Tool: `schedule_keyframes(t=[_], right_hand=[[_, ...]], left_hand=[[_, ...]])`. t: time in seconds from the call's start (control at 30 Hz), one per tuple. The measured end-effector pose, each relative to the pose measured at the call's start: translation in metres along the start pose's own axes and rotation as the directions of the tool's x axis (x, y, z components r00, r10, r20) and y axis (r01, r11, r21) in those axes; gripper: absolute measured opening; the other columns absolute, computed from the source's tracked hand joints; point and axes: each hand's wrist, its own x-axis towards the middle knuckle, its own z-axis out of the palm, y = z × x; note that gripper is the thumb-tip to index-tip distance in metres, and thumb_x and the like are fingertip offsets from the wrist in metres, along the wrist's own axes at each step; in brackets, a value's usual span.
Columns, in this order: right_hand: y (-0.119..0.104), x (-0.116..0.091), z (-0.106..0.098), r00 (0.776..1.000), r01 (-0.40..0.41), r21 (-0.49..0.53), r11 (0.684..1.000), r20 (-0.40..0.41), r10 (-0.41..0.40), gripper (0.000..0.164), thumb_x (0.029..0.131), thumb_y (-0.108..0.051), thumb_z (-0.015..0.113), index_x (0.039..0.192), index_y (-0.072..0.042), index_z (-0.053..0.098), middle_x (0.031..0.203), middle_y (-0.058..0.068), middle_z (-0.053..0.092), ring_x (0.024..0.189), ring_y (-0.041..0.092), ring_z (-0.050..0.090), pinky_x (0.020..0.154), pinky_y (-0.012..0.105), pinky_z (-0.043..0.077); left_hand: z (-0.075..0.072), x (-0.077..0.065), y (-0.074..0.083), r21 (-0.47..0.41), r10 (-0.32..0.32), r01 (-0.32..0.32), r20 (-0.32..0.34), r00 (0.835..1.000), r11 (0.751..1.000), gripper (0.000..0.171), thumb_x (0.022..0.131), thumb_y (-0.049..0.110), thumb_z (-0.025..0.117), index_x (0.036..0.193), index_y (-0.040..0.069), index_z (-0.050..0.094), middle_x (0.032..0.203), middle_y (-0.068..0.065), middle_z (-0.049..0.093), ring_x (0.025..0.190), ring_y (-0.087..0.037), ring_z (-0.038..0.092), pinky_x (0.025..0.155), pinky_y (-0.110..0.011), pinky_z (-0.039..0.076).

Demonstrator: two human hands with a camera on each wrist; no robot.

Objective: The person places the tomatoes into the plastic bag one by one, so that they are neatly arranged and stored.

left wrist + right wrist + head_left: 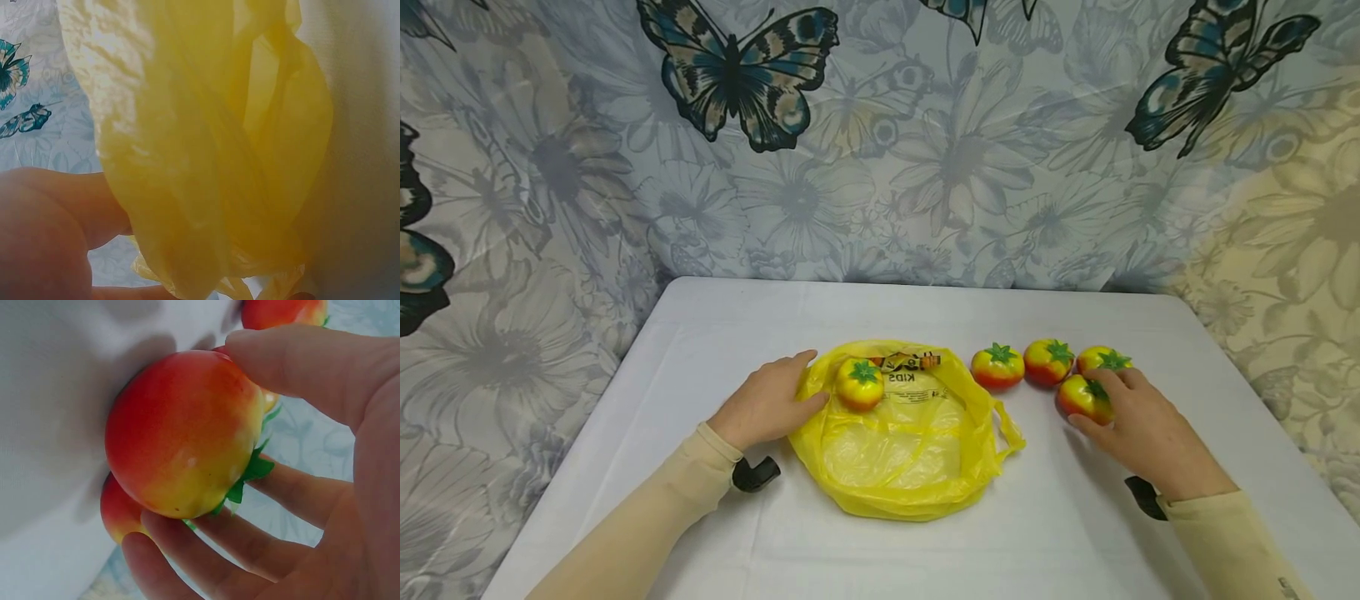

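Observation:
A yellow plastic bag (917, 496) lies spread with its mouth up in the middle of the table, one toy tomato (860, 386) at its far left inside. My left hand (763, 404) holds the bag's left rim, thumb over the edge. In the left wrist view the yellow plastic (187, 137) hides most of the fingertips. To the right of the bag, my right hand (1150, 429) grips a red-yellow tomato (184, 434) with a green leafy top, thumb on one side and fingers on the other. Three more tomatoes (997, 367) stand just behind it.
The table (760, 542) has a white cover. A bag handle loop (1011, 433) sticks out to the right. Behind the table hangs a floral cloth (962, 167) with large butterflies. Dark wrist cameras (756, 475) sit under both wrists.

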Motion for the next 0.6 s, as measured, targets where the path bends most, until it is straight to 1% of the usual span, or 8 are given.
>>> schedule_keyframes(t=[0.27,0.37,0.6], right_hand=[[0.0017,-0.0015,0.0018,1.0,0.011,0.009,1.0,-0.01,-0.011,0.083,0.095,-0.039,0.082,0.155,0.003,0.044,0.137,0.045,0.048,0.11,0.065,0.061,0.089,0.079,0.052],[0.0018,-0.0015,0.0019,1.0,0.016,0.007,1.0,-0.014,-0.016,0.081,0.095,-0.038,0.082,0.155,0.003,0.045,0.138,0.045,0.048,0.112,0.064,0.061,0.089,0.079,0.052],[0.001,-0.001,0.0014,1.0,0.008,-0.003,1.0,-0.003,-0.008,0.082,0.095,-0.038,0.082,0.156,0.001,0.043,0.144,0.044,0.047,0.119,0.065,0.057,0.095,0.081,0.049]], left_hand=[[0.0002,0.0,0.0008,0.001,-0.009,0.009,0.0,1.0,1.0,0.073,0.105,0.038,0.064,0.163,0.0,0.043,0.159,-0.024,0.057,0.149,-0.045,0.054,0.126,-0.06,0.042],[0.0002,-0.0003,0.0012,0.0,-0.008,0.008,0.002,1.0,1.0,0.073,0.105,0.038,0.064,0.163,0.0,0.043,0.158,-0.024,0.058,0.148,-0.045,0.054,0.125,-0.06,0.042],[0.0004,-0.0001,0.0019,-0.004,-0.015,0.015,0.007,1.0,1.0,0.073,0.105,0.039,0.064,0.163,0.001,0.043,0.158,-0.023,0.058,0.148,-0.044,0.055,0.125,-0.06,0.043]])
